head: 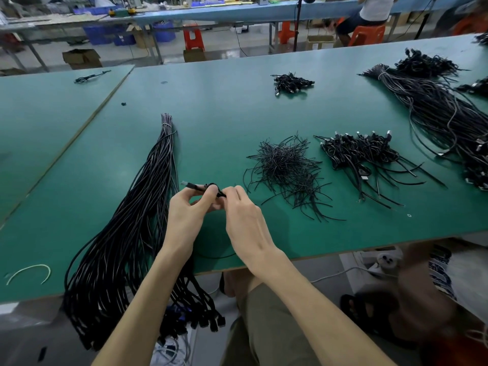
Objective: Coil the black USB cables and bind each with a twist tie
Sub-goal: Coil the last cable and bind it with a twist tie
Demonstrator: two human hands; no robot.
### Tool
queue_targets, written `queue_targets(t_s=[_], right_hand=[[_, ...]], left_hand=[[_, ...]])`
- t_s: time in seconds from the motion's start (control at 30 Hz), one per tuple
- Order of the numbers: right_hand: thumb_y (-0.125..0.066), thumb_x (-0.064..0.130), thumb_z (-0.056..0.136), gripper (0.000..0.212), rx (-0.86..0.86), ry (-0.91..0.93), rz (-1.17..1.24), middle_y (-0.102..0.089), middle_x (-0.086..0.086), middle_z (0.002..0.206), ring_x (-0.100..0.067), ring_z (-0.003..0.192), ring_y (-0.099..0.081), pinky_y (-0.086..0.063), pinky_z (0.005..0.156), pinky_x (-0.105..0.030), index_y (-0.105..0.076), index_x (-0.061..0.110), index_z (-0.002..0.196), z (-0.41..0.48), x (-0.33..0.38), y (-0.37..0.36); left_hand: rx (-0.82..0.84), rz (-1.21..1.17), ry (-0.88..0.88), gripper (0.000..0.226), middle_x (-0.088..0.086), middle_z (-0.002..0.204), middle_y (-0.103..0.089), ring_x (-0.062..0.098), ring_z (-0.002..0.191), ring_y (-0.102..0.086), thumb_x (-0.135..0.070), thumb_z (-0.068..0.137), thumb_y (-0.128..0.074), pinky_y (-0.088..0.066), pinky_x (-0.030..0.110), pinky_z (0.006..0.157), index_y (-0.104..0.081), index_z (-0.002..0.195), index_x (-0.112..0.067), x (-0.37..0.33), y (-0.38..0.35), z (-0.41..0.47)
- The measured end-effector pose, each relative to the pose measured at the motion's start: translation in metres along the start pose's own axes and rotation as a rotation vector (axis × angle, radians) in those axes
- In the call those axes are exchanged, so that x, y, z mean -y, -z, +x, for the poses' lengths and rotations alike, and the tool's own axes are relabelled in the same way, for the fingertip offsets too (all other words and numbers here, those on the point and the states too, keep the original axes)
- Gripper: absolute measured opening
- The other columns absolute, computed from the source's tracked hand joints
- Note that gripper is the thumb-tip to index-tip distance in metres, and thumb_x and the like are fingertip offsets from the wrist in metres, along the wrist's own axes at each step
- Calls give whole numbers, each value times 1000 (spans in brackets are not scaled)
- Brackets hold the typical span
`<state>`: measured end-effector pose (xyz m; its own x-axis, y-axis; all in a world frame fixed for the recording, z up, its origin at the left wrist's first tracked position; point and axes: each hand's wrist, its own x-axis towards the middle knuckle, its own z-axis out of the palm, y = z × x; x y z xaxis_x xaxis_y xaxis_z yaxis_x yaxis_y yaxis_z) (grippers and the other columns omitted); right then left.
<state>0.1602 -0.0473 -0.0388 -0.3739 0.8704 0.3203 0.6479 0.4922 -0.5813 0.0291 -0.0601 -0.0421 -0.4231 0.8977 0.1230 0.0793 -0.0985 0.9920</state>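
Observation:
My left hand (188,210) grips a small coiled black USB cable (204,186) just above the green table (216,114), its plug pointing left. My right hand (244,215) meets it from the right and pinches something thin and black at the coil, which looks like a twist tie; the fingers hide most of it. A long tied bundle of straight black cables (137,215) lies to the left and hangs over the front edge. Loose black twist ties (286,169) are heaped to the right. Beyond them lies a heap of coiled cables (361,150).
A smaller heap of coiled cables (291,83) lies at the far centre. More cable bundles (435,112) fill the right side. A pale curved tie (29,273) sits at the near left. A seam (79,133) joins a second table on the left. A person (367,14) sits at the far bench.

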Motion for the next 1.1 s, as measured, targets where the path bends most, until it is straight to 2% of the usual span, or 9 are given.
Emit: queue_targets(t_s=[0.1,0.2,0.33,0.5,0.63,0.7,0.83,1.0,1.1], right_hand=[[-45,10,110,10,-33,10,-12,-50,-4,104,-25,66,-49,-35,61,-32,-55,10,113,1,-1,-1],[-45,13,111,11,-51,22,-23,-51,-4,103,-23,66,-47,-36,61,-33,-55,10,113,0,-2,-4],[-43,17,112,16,-53,30,-8,-53,-4,104,-20,67,-43,-34,63,-32,-57,10,114,0,-3,-2],[-40,25,112,22,-13,0,98,-58,-3,109,-29,79,-60,-48,70,-41,-58,12,115,-1,-4,2],[-42,27,112,24,61,-49,157,-61,-7,110,-31,88,-60,-48,78,-46,-58,10,115,3,-6,7],[-46,22,110,19,103,-66,234,-61,-7,100,-28,83,-60,-48,76,-42,-60,9,110,6,-12,12],[-53,14,106,15,226,-138,517,-60,-5,77,-17,56,-57,-42,60,-21,-64,15,96,11,-28,26],[-54,24,107,28,199,-162,634,-57,3,71,-11,55,-50,-42,61,-20,-63,26,81,11,-31,27],[-53,25,108,24,230,-155,642,-58,5,73,-9,59,-51,-44,64,-22,-66,21,88,11,-33,27]], left_hand=[[6,-125,66,31,20,97,-76,28,86,-76,-20,91,-79,-59,48,95,-67,108,3,0,3,2],[75,-205,69,29,19,109,-76,24,88,-75,-11,95,-73,-61,34,89,-68,123,-8,-2,6,1],[160,-197,47,17,19,111,-75,29,96,-72,-9,97,-68,-57,40,98,-76,113,-9,-1,9,1],[98,-83,-61,9,15,96,-77,27,85,-74,-4,97,-68,-59,30,84,-76,100,-7,-2,5,-1],[92,-25,-113,12,12,96,-77,30,85,-74,1,98,-65,-61,35,84,-75,102,-5,-2,4,-1],[95,13,-139,14,7,94,-78,25,81,-74,2,98,-64,-61,31,81,-74,100,-8,-2,2,-2],[115,91,-165,19,1,89,-77,18,76,-74,2,98,-64,-58,23,76,-73,97,-14,-2,-2,-2],[115,80,-164,17,2,87,-78,24,78,-76,1,98,-65,-59,26,76,-73,97,-15,-2,-2,-2],[113,75,-178,15,2,88,-78,23,78,-76,0,98,-66,-59,25,76,-73,99,-12,-1,-1,-2]])
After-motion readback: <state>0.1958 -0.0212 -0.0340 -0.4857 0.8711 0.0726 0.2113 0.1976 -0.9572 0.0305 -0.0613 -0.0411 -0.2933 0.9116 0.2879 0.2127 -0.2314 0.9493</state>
